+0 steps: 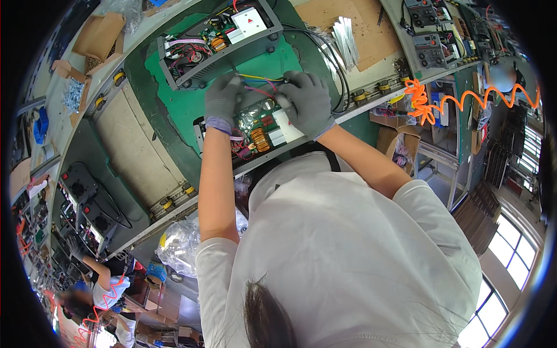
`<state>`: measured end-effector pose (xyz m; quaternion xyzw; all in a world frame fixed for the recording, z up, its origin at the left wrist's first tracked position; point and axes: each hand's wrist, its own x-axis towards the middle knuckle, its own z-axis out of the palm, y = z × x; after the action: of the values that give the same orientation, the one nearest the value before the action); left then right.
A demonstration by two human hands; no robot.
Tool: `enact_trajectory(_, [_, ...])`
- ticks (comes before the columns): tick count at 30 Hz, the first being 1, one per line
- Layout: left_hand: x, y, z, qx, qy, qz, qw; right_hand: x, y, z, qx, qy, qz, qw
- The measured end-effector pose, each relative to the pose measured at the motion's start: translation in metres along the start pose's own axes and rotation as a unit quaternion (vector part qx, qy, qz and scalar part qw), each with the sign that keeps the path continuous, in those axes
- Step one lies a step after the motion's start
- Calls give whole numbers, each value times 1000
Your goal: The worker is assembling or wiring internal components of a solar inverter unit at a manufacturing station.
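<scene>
Both my hands wear grey gloves and hover over an open electronic unit (259,139) at the near edge of a green work mat. Its circuit board, copper-coloured coil and white block show between my wrists. Thin coloured wires (261,77), yellow, blue and pinkish red, stretch across from one hand to the other. My left hand (223,100) is closed on their left ends. At the other side my right hand (306,103) grips their right ends, its fingers bent inward. The fingertips are partly hidden, so which wire each finger holds is unclear.
Just beyond stands a second open unit (220,43) in a dark case. Black cables (333,64) curve right of the mat, beside a bundle of silvery strips (346,43). An orange coiled hose (423,101) hangs at the right. Another person (104,284) works at lower left.
</scene>
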<state>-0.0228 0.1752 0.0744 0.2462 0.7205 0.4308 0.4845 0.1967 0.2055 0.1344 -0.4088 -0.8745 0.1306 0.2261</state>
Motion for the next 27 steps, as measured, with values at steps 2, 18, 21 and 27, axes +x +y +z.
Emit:
enact_trajectory(2, [-3,-3,-5,-6,10,-38,999,-6,5,1,9,0,22,1000])
enact_trajectory(18, [-18,40,59,-142,-51,-11,988,-17,0,-1,-78,-86,54,992])
enact_trajectory(21, [-8,26,54,-116,-41,2,992,-13,-10,3,-105,-125,73,984])
enact_trajectory(27, [3,17,41,-66,-117,27,991,-1,15,-11,-49,-227,31,972])
